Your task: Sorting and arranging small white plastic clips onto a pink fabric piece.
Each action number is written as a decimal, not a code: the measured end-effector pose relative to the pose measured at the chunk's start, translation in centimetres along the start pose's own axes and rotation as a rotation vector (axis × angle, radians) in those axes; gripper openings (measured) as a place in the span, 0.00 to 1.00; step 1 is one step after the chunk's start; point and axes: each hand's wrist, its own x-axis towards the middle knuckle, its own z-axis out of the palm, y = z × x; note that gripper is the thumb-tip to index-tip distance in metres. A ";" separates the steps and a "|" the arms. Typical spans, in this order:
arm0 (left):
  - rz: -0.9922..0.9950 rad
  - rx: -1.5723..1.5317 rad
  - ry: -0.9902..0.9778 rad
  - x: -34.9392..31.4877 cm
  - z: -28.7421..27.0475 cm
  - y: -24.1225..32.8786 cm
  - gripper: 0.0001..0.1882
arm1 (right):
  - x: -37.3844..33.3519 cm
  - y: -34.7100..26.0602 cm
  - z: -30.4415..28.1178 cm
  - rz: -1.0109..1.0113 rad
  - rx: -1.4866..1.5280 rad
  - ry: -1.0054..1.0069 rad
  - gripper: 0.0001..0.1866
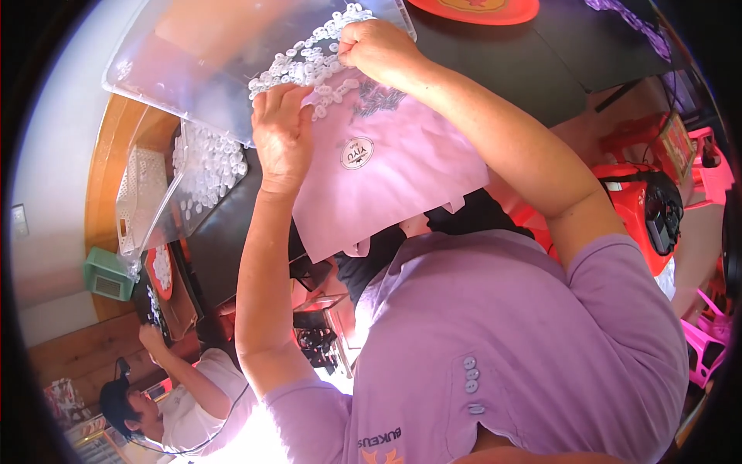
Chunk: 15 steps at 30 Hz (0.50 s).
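Note:
Small white, rounded plastic pieces [290, 73] lie in a loose heap at the table's far side, some on the edge of a pink apron-like cloth [402, 170] with a round printed badge. At the left end of the heap is my left hand [280, 135], its fingers bent and closed together. My right hand [376, 52] is at the heap's right side, with fingertips pinched. Whatever is in either hand is too small or hidden. A patch of thin dark grey bits [376, 100] lies on the cloth between my hands and my body.
Beyond my left hand stands a large clear plastic bin [185, 58]. A clear bag of white pieces [210, 164] lies left, near a green basket [110, 273]. A red plate [479, 9] is at the far right. Another person [197, 394] works at lower left. Red stools [626, 205] stand right.

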 end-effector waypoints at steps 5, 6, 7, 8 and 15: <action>-0.021 0.044 -0.162 -0.3 1.1 1.1 0.19 | 0.0 0.0 -0.2 0.012 -0.002 -0.015 0.07; -0.022 0.022 -0.187 -0.5 0.9 1.2 0.19 | 0.0 0.0 -0.3 0.014 0.001 -0.012 0.07; -0.032 -0.027 -0.171 -1.0 0.5 1.3 0.17 | 0.0 -0.1 -0.2 0.021 0.005 -0.010 0.08; -0.032 -0.027 -0.175 -1.4 0.2 1.3 0.17 | -0.1 -0.2 -0.2 0.029 0.008 -0.010 0.08; -0.302 -0.139 0.024 -3.9 -2.4 0.6 0.14 | 0.1 -0.1 -0.6 0.062 0.017 -0.068 0.07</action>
